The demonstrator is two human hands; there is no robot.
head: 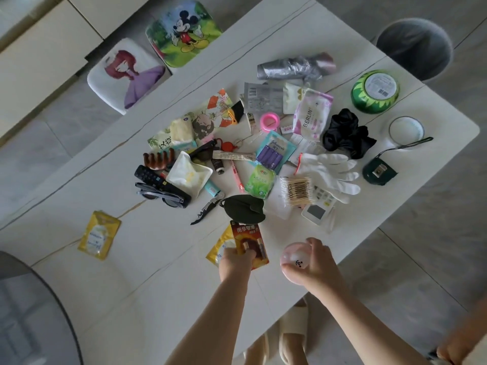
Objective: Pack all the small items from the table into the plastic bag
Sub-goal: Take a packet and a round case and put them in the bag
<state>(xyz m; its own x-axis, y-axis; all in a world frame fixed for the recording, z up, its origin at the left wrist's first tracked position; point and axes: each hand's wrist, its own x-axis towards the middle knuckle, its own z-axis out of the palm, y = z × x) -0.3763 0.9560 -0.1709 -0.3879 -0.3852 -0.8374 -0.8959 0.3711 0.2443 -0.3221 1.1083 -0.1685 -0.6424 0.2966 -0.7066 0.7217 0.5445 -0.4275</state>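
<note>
Near the table's (342, 248) front edge, I see my left hand (234, 262) pinching a red battery pack (249, 243) over a yellow sachet (220, 248), while my right hand (313, 262) curls round a pink ball (293, 256). The remaining small items (253, 154) lie heaped mid-table; a rolled grey plastic bag (292, 65) rests by the far edge.
</note>
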